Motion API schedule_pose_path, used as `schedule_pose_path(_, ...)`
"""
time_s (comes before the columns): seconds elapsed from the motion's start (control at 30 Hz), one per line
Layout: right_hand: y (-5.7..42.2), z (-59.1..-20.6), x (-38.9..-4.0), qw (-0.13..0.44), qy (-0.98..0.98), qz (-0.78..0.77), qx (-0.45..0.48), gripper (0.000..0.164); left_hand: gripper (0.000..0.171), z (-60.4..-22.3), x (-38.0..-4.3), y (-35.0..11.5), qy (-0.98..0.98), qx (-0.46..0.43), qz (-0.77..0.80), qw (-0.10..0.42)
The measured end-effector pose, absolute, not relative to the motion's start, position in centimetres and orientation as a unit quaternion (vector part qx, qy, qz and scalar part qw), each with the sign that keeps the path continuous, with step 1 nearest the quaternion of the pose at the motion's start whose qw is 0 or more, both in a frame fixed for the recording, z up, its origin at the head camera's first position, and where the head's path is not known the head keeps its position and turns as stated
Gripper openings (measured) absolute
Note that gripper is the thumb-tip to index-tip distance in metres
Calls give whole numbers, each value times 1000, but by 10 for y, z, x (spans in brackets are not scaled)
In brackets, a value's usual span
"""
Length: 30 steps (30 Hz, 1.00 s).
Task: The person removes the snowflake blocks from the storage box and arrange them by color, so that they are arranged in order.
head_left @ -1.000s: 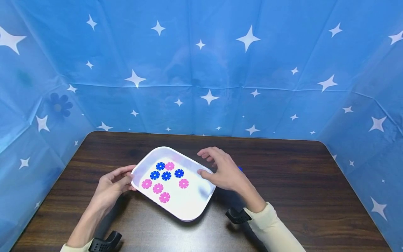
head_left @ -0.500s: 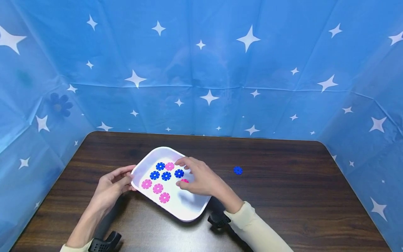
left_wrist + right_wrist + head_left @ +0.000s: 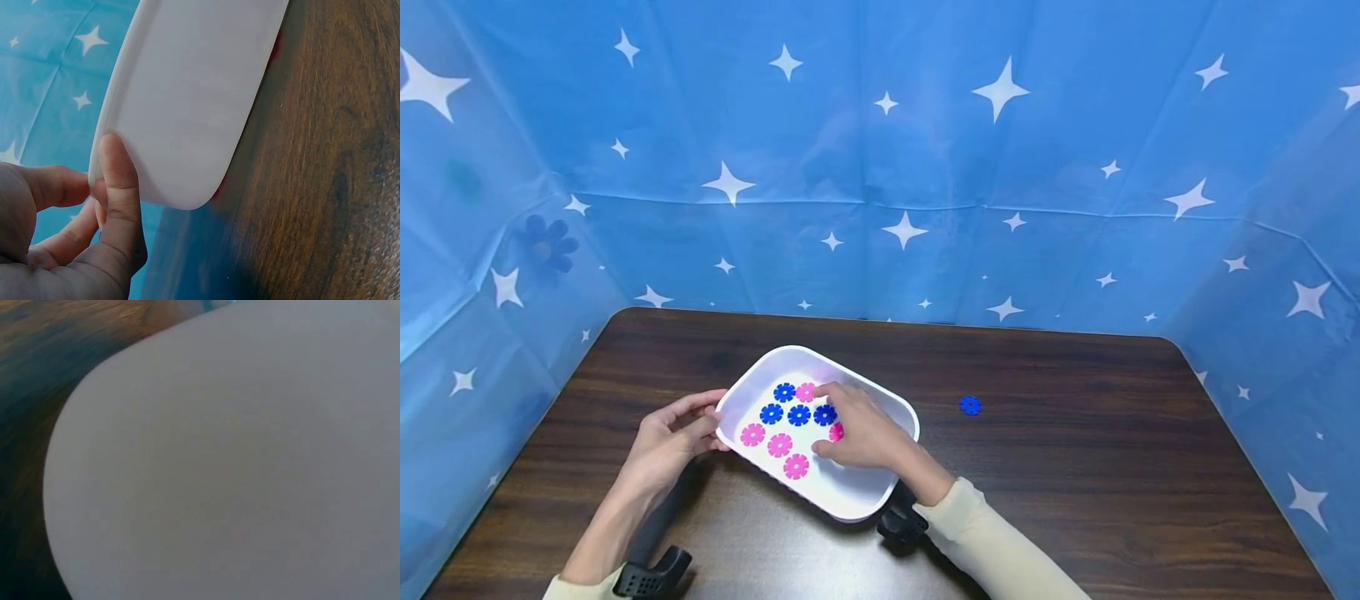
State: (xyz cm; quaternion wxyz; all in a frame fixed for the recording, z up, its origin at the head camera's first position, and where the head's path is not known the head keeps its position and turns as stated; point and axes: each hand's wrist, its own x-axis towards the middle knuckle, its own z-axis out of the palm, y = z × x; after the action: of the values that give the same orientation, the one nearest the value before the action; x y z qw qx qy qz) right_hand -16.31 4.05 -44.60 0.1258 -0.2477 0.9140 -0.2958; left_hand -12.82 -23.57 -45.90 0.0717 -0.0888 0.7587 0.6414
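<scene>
My left hand [image 3: 672, 435] pinches the left end of a white plastic tray [image 3: 848, 510]. In the left wrist view its thumb presses the tray's outer wall, with fingers curled at the rim. Several notched interlocking discs lie flat on the tray floor, blue ones such as the blue disc [image 3: 799, 415] and pink ones such as the pink disc [image 3: 779, 445]. My right hand [image 3: 861, 433] reaches over the tray's right half, thumb and fingers spread apart, nothing seen between them. It partly covers a pink disc [image 3: 836, 432]. The right wrist view shows only the tray's outer wall [image 3: 212, 462].
A single blue disc [image 3: 970, 405] lies on the dark wooden table [image 3: 1090, 450], right of the tray. Behind and at the sides hangs a blue curtain [image 3: 940, 150] with white stars. A black wrist camera [image 3: 902, 525] sits close by the tray's lower right corner.
My right hand has moved left from the tray's right rim to over the discs, uncovering the blue disc on the table. The left hand keeps its hold on the tray.
</scene>
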Motion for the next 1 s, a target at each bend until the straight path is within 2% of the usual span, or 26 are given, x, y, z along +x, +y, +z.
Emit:
schedule_pose_path(0.2, 36, -451, -166, 123, 921, -285, -237, 60, 46, -459, -129, -235, 758, -89, 643, 71)
schedule_pose_path(0.47, 30, -458, -171, 109, 927, -252, -257, 36, 46, -459, -129, -235, 754, -91, 646, 71)
schedule_pose_path(1.0, 30, -454, -168, 77, 924, -240, -289, 21, 46, -458, -130, -235, 755, -94, 645, 75)
